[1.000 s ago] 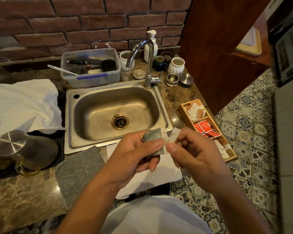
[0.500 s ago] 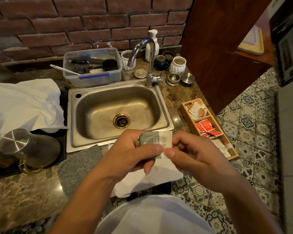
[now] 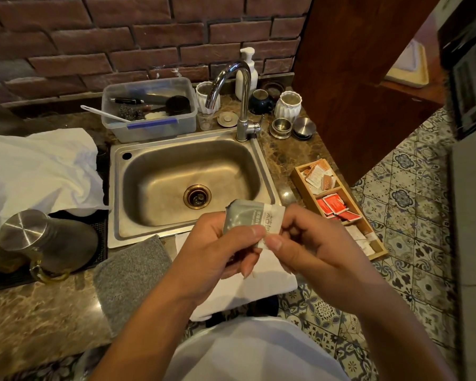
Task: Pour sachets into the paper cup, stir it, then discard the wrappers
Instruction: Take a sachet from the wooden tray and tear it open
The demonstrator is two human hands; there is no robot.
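At far left, a white cloth (image 3: pixel 36 171) lay crumpled over the table (image 3: pixel 33 314), with a steel jug (image 3: pixel 43 243) on a black mat (image 3: pixel 99 229) just below it. Right of the jug, a grey pad (image 3: pixel 129 273) sat at the table's front edge, touching the sink (image 3: pixel 187 182) rim. Behind the sink, against the brick wall (image 3: pixel 121 37), a clear tub (image 3: pixel 149 108) held brushes and a scourer, and a white handle stuck out over its left side. The tap (image 3: pixel 239 94) rose at the sink's back right corner, its spout curving left, with a white soap pump (image 3: pixel 246 72) behind it and small cups (image 3: pixel 287 104) and steel lids (image 3: pixel 302 126) nearby.

Over the sink's front rim, the left hand (image 3: pixel 217 257) pinched a grey sachet (image 3: pixel 248 221) between thumb and fingers, closed on its left part. The right hand (image 3: pixel 313 243) gripped the same sachet's white right end with thumb and forefinger, so both hands held it together in the air. Whether it was torn open could not be told. Beneath the hands a white towel (image 3: pixel 259 287) hung over the table's edge.

Further right, a wooden tray (image 3: pixel 338 204) with three compartments held pale sachets at the back, red ones in the middle and white ones at the front. Beyond it lay patterned floor tiles (image 3: pixel 412 243).
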